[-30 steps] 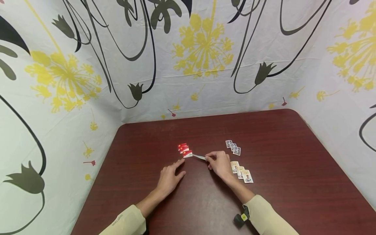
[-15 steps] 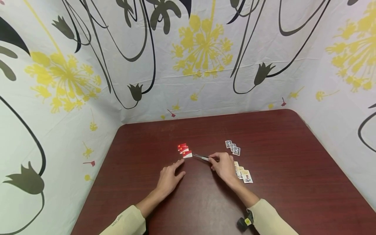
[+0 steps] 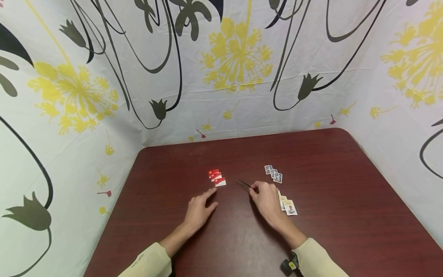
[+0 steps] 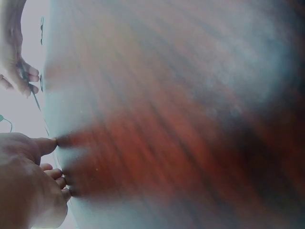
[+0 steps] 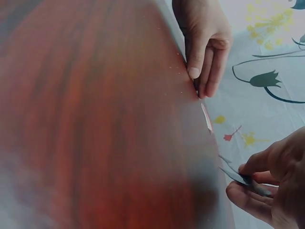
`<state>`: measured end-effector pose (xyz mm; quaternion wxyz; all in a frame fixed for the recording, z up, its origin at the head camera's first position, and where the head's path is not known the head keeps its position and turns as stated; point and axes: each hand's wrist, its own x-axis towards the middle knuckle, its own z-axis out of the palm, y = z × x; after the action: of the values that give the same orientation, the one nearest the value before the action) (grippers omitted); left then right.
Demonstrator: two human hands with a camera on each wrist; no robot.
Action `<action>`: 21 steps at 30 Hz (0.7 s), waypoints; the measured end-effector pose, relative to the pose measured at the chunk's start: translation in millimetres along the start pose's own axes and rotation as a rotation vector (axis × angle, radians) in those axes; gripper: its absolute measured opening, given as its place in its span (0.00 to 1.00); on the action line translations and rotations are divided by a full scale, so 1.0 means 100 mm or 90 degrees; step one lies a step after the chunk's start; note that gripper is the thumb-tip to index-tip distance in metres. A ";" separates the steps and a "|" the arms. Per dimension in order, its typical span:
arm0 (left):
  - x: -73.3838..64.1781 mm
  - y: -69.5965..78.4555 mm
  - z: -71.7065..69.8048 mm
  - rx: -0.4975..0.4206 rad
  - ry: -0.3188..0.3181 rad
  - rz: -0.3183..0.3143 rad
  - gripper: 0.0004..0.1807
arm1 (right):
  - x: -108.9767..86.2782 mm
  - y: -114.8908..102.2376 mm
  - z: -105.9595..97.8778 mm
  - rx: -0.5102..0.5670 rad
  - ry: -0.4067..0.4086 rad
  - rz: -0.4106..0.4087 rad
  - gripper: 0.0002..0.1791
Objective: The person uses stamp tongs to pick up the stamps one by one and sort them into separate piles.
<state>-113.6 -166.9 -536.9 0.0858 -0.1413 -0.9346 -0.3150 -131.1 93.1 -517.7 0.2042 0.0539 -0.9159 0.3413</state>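
My right hand (image 3: 268,202) pinches a pair of tweezers (image 3: 245,185) between thumb and fingers, low over the table. In the right wrist view the tweezers' two prongs (image 5: 230,174) stand apart with nothing between them. Left of the tips lie several small red-and-white stamps (image 3: 220,182), overlapping in a slanting row. My left hand (image 3: 196,211) rests on the table with fingers relaxed, its index fingertip right at the lower edge of the nearest red stamp. Yellowish stamps (image 3: 290,207) lie just right of my right hand, which partly hides them.
Three small grey stamps (image 3: 277,177) overlap in a row farther back, right of the middle. The dark red wooden table (image 3: 173,165) meets patterned cloth (image 3: 238,111) behind and at both sides. A black wrist camera (image 3: 288,266) sits by the right sleeve.
The tweezers have drawn away from the nearest red stamp to the right, and their prongs have spread apart. My right hand now covers more of the yellowish stamps. My left hand stays put.
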 end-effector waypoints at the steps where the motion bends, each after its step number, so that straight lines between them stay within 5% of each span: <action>1: 0.00 0.00 0.00 0.001 0.000 0.000 0.29 | -0.01 0.00 0.00 -0.011 0.002 -0.008 0.06; 21: 0.01 0.00 -0.01 0.012 -0.004 -0.007 0.29 | -0.06 0.00 0.06 -0.019 -0.092 -0.023 0.20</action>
<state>-114.0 -167.1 -535.5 0.0820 -0.1362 -0.9387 -0.3060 -127.9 88.7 -523.9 0.1447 0.0916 -0.9322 0.3189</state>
